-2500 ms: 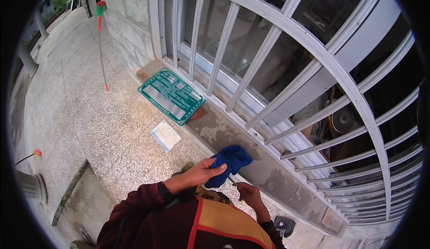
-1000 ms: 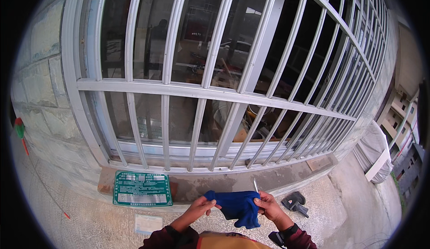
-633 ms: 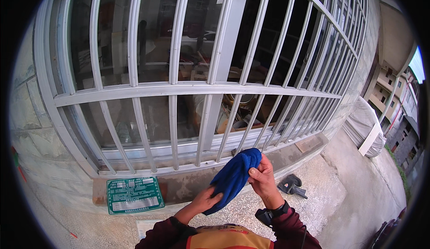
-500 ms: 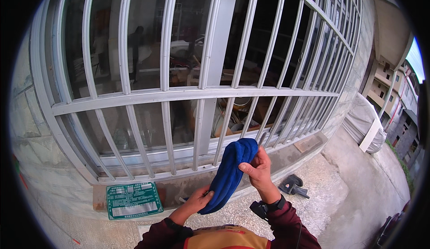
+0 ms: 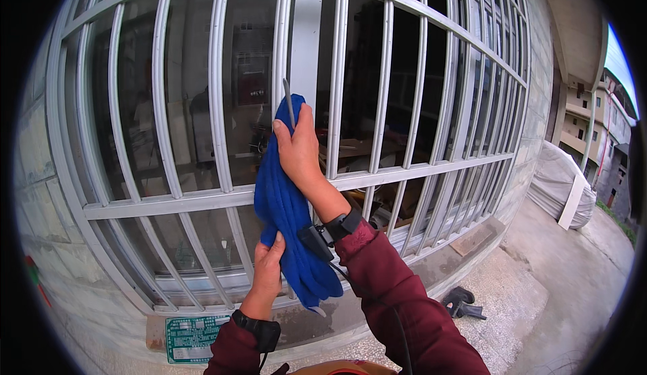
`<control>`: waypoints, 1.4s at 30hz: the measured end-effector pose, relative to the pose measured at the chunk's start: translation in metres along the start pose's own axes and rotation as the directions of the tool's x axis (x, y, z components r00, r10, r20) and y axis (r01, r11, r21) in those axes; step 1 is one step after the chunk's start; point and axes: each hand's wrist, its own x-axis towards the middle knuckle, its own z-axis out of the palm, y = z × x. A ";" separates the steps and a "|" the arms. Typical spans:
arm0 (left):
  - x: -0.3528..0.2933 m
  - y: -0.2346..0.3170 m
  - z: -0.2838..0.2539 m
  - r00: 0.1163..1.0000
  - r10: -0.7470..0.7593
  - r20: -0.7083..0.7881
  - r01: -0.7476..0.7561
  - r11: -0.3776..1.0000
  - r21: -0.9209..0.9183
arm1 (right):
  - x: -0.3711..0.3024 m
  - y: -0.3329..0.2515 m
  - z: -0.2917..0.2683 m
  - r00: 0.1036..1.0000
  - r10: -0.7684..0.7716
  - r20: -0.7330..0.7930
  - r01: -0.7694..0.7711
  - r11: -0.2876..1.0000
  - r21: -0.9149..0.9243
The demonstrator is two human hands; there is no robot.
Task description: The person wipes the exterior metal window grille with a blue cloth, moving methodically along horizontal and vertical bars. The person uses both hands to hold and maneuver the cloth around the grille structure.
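Observation:
A blue cloth [image 5: 286,216] hangs lengthwise in front of the silvery metal window bars [image 5: 222,78]. My right hand [image 5: 301,156] is closed around its upper end, with the thumb up. Out of that end, beside my right thumb, a thin greyish metal strip [image 5: 288,100] sticks upward; what kind of tool it is I cannot tell. Lower down, my left hand [image 5: 267,270] pinches the cloth's left side, thumb on top. The cloth's bottom hangs loose below my hands, with a pale tip showing. Whether the cloth touches the bars I cannot tell.
Behind the bars is dark window glass [image 5: 189,98] with cluttered goods inside. A stone sill [image 5: 431,257] runs below. A green printed sign [image 5: 195,340] leans at lower left. A dark power-tool-like object [image 5: 464,303] lies on the ground at right, with a covered bulk [image 5: 559,183] farther off.
Both hands have risen and shifted left with the cloth, from near the sill to the level of the bars. The cloth, bunched before, now hangs more upright, and the metal strip shows more.

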 end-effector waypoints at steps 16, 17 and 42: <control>-0.072 -0.090 0.004 0.915 -0.392 0.097 0.398 0.917 -0.041 | -0.147 0.025 -0.105 0.963 0.266 0.051 -0.254 0.823 0.509; -0.079 -0.099 0.001 0.883 -0.442 0.159 0.451 0.892 -0.021 | -0.162 0.026 -0.118 0.961 0.276 -0.020 -0.236 0.852 0.467; 0.030 -0.226 0.181 0.946 -0.127 -0.298 0.131 0.991 -0.004 | -0.031 0.158 -0.243 0.842 -0.480 0.247 0.540 0.761 -0.360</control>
